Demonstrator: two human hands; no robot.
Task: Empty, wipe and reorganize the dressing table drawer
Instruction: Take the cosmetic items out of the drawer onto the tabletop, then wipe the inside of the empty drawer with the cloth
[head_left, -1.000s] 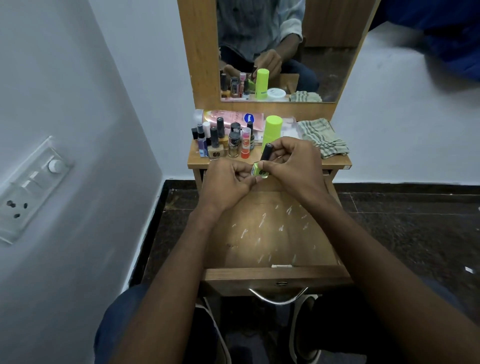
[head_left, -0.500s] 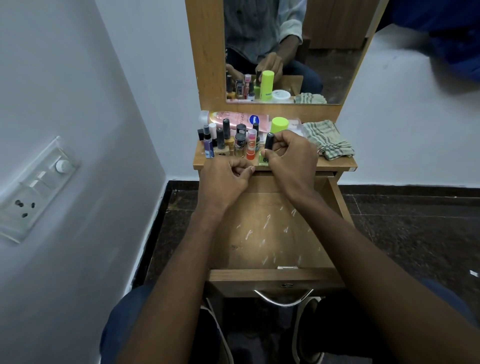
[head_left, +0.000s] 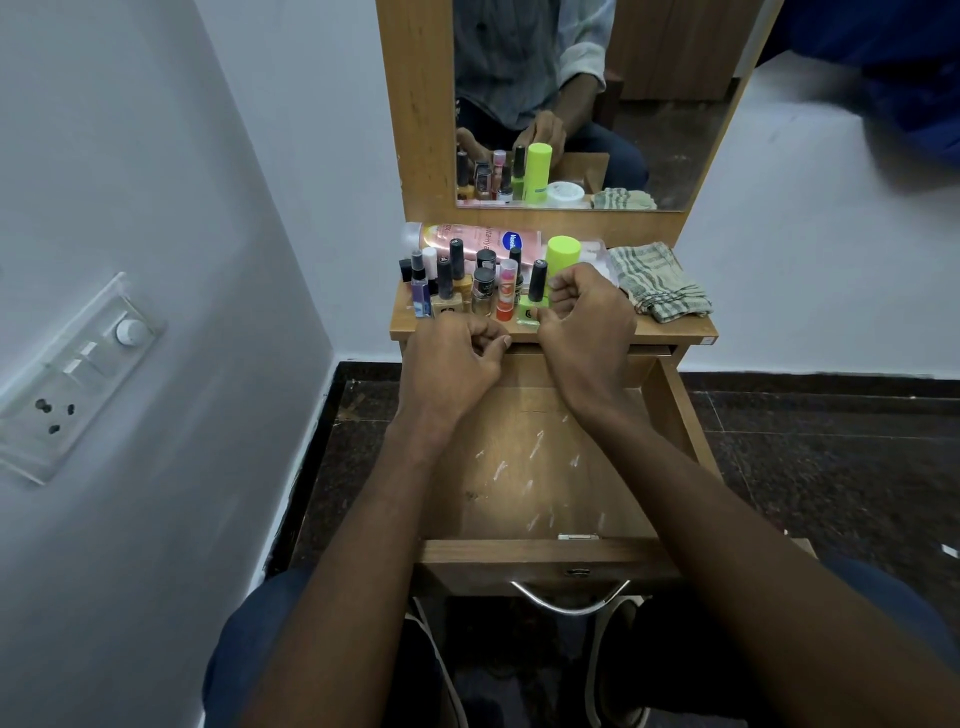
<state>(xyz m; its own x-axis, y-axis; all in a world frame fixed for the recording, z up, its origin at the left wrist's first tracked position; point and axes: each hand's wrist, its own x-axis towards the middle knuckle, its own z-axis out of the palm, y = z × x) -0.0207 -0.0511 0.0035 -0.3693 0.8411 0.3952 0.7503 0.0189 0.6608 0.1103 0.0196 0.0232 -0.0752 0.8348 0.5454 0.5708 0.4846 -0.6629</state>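
The wooden drawer (head_left: 524, 467) is pulled out toward me, its scratched floor bare. On the dressing table top (head_left: 675, 328) stands a cluster of small cosmetic bottles (head_left: 467, 291). At the cluster's right end a green nail polish bottle (head_left: 531, 306) with a black cap stands upright on the top. My right hand (head_left: 587, 322) curls around it, thumb at its base and a finger by the cap. My left hand (head_left: 452, 358) hovers over the drawer's back edge, fingers curled in, holding nothing.
A pink lotion bottle (head_left: 467, 236) lies along the mirror base, beside a lime-green cylinder (head_left: 562, 254). A folded checked cloth (head_left: 657, 286) lies at the top's right end. The mirror (head_left: 597, 104) rises behind. A white wall with a switch panel (head_left: 78, 374) is close on the left.
Both hands held the green nail polish bottle above the drawer; my right hand carried it forward and set it on the table top. My left hand let go and drew back.
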